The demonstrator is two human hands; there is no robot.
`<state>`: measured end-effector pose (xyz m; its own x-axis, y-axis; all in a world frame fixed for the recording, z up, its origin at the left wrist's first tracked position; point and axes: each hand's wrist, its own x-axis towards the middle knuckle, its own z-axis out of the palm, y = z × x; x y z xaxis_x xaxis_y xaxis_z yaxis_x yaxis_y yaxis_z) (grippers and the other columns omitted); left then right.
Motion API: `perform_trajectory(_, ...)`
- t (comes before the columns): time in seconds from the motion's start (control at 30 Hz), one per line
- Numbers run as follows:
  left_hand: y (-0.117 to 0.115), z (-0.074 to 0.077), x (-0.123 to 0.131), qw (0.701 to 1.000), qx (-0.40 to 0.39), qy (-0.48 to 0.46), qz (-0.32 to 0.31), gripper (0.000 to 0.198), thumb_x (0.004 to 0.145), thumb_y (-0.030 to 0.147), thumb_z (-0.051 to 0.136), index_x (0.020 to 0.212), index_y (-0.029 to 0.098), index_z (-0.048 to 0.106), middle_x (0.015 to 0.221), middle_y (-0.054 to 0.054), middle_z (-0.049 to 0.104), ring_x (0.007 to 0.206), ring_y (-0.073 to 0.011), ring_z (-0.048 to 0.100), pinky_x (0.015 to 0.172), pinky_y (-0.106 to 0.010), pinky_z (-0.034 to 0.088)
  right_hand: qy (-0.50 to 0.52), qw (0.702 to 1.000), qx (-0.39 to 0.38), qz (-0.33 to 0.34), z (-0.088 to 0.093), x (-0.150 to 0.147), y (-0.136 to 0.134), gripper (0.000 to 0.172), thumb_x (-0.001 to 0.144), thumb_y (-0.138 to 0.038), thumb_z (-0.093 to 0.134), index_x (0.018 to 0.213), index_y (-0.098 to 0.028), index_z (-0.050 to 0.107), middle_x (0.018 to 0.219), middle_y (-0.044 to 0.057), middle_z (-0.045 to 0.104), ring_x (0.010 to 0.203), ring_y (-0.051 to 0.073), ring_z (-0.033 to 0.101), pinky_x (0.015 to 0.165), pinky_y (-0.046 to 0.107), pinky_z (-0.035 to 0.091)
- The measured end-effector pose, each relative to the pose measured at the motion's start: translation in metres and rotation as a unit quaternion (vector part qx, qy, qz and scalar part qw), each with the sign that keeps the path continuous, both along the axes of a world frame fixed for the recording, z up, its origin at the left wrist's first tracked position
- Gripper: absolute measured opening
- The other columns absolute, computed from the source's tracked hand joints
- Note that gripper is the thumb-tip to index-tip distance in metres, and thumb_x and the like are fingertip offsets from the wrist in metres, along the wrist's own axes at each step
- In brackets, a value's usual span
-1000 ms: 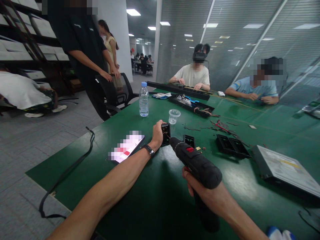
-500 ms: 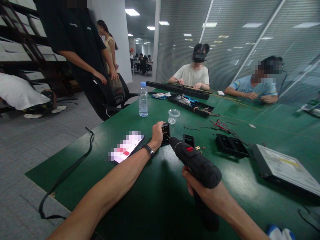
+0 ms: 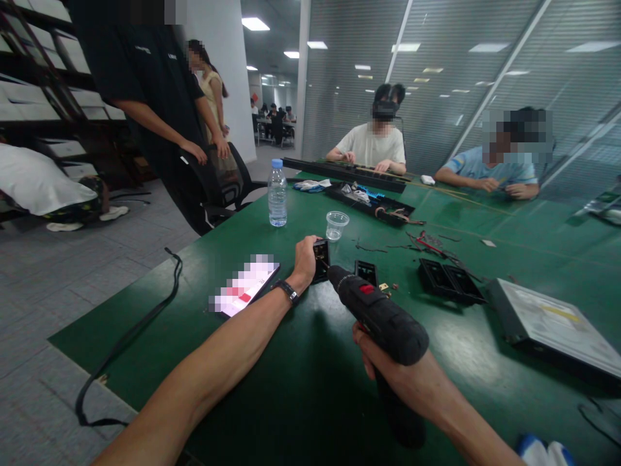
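My left hand (image 3: pixel 305 260) is closed around a small black socket module (image 3: pixel 321 259), holding it upright on the green table (image 3: pixel 291 388). My right hand (image 3: pixel 388 372) grips the handle of a black cordless electric screwdriver (image 3: pixel 376 314) with a red switch. Its tip points at the module's face and touches it. A second black module (image 3: pixel 367 272) lies flat just right of the tip, with small brass bits beside it. A black watch sits on my left wrist.
A phone (image 3: pixel 245 285) lies left of my hand. A water bottle (image 3: pixel 277 194) and a clear plastic cup (image 3: pixel 336 225) stand behind. Black frames (image 3: pixel 451 281) and a disc drive (image 3: pixel 553 323) lie right. A black cable (image 3: pixel 130 330) hangs off the left edge. Two seated people work opposite; others stand at left.
None of the objects moved. Both hands hold the same pose; the view shifted very slightly and the standing person at left shifted a little.
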<state>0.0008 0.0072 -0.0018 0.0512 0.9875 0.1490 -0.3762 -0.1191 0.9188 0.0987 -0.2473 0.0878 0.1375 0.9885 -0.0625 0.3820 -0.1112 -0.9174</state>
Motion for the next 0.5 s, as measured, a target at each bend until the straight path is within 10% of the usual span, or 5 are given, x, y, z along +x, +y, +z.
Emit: perform_trajectory(0.5,-0.0006,0.0009,0.001,1.0,-0.02,-0.016,-0.001,0.042,0.089,0.058,0.055,0.078,0.02,0.069,0.069,-0.002,0.064,0.062,-0.0175,0.059,0.06,-0.029,0.049,-0.001,1.0,0.009,0.011,-0.0052,0.003,0.0001,0.023,0.088,-0.044,0.072,0.077,-0.028,0.061,0.056,-0.004,0.059,0.049,0.017,0.061,0.049,0.029,0.056)
